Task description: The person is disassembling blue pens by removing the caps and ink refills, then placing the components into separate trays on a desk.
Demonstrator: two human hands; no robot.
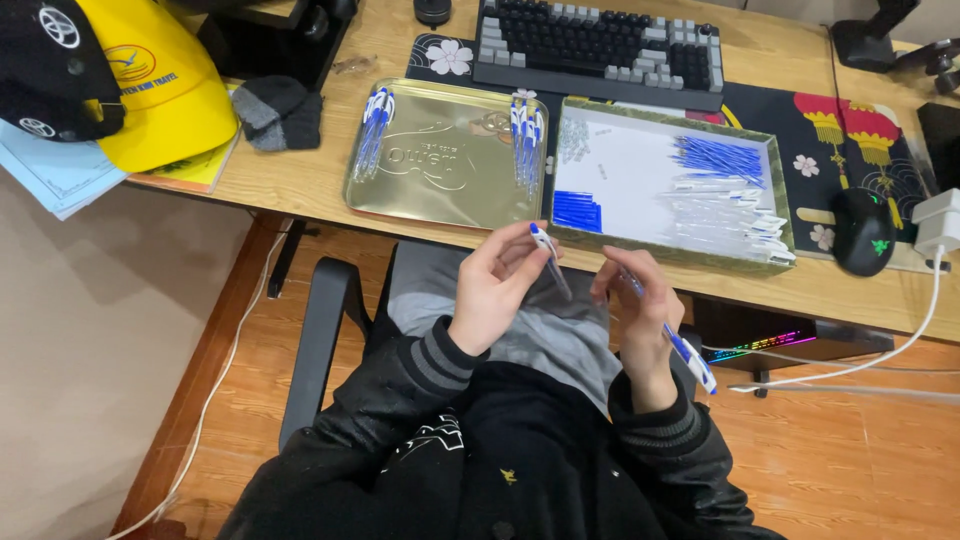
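Observation:
My left hand (495,285) holds a clear pen barrel with a blue tip (545,252) between its fingers, over my lap. My right hand (640,305) grips a blue and white pen (688,352) that sticks out below the hand. The two hands are close together in front of the desk edge. On the desk lies a gold metal lid (440,190) with two small bunches of assembled pens (376,125). Beside it a shallow box (620,170) holds blue refills (718,157), clear barrels (715,215) and a block of blue caps (577,211).
A keyboard (598,45) sits behind the trays on a dark flowered mat. A black mouse (862,232) and a white charger with cable (937,225) lie at the right. A yellow cap (165,85), a black cap and a grey sock are at the left. A black chair arm (320,320) is beside me.

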